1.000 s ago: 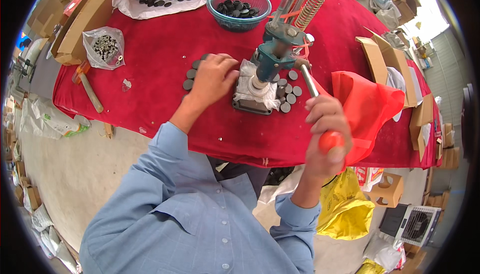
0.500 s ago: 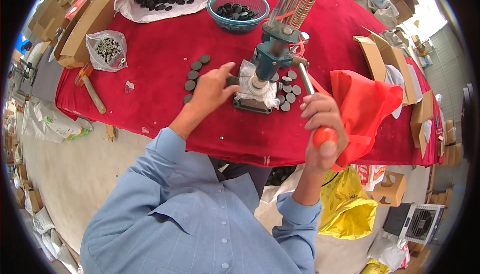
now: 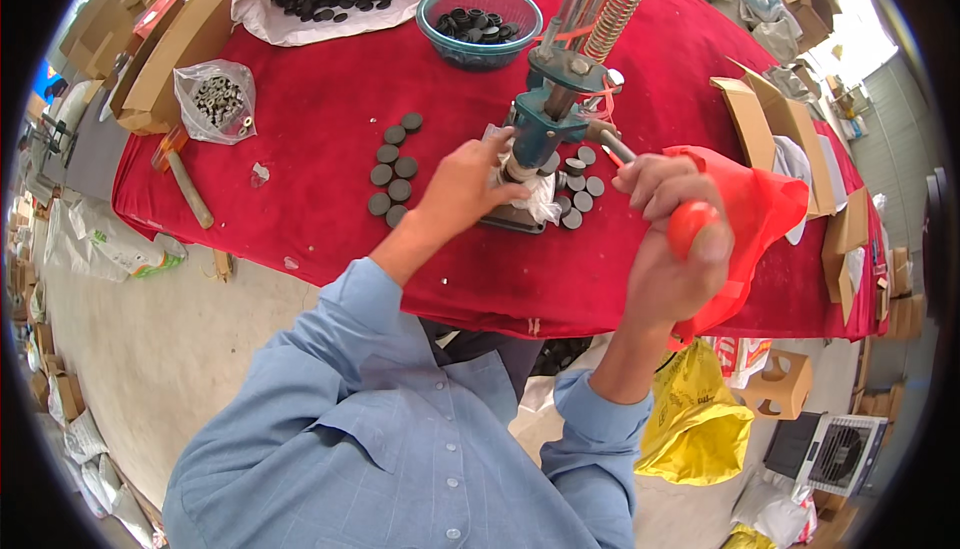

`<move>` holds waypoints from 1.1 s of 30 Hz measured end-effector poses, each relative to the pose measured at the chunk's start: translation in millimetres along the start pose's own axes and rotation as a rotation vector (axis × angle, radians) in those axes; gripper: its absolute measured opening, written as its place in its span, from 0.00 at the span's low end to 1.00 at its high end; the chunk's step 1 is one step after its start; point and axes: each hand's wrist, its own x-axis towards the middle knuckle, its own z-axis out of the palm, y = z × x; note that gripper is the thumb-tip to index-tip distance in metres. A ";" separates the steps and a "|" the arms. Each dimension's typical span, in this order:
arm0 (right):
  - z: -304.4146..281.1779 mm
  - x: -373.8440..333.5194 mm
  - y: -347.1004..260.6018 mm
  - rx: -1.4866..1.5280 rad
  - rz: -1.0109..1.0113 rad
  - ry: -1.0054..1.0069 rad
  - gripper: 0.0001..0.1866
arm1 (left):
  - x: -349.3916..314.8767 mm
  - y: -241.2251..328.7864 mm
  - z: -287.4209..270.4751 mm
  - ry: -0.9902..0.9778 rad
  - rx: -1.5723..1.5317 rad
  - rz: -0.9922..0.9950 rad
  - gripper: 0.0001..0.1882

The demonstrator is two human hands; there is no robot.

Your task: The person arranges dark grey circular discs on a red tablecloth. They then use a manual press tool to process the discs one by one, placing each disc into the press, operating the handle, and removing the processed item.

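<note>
My right hand (image 3: pixel 675 239) is closed round the lever (image 3: pixel 617 146) of a green hand press (image 3: pixel 548 121), with its red ball knob (image 3: pixel 692 229) under the thumb. At the press base, my left hand (image 3: pixel 462 189) reaches in from the left, thumb and forefinger curved about the lower end of the ram. Whatever lies between those fingers is hidden. Under the ram, crumpled clear plastic (image 3: pixel 540 199) covers part of the black base (image 3: pixel 512 219). Black round discs (image 3: pixel 399 190) lie in rough rows left of my left hand. More grey-black discs (image 3: pixel 582 202) sit right of the press.
Behind the press stand a teal bowl (image 3: pixel 440 44) of black parts and a white sack (image 3: pixel 255 14) of black discs. At left are a bag of metal parts (image 3: pixel 215 104) and a hammer (image 3: pixel 188 184). A red bag (image 3: pixel 735 294) lies beside my right hand, near open cartons (image 3: pixel 745 114).
My left hand has moved right to the ram, from beside the base where it held a black disc. My right hand has swung the lever outward to the right.
</note>
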 end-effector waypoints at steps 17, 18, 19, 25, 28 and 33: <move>-10.0 -58.1 -0.1 -0.181 -0.011 -0.092 0.35 | 8.9 -83.5 -55.4 0.079 0.357 -0.042 0.25; -10.9 -47.4 -2.7 -0.189 -0.021 -0.089 0.34 | 6.5 -63.8 -46.4 0.052 0.234 -0.084 0.27; -10.1 -38.0 -5.3 -0.153 -0.009 -0.080 0.33 | 1.7 -45.0 -39.6 0.028 0.120 -0.129 0.30; -4.6 18.0 -11.2 -0.026 0.086 -0.071 0.32 | -3.9 -8.3 4.1 0.025 0.144 0.145 0.38; -5.4 23.2 -10.0 0.006 0.108 -0.067 0.32 | -0.6 -3.6 11.5 -0.001 0.157 0.072 0.40; -1.1 -4.8 -3.5 0.010 0.013 -0.026 0.32 | -0.6 3.3 4.3 0.003 0.022 -0.002 0.33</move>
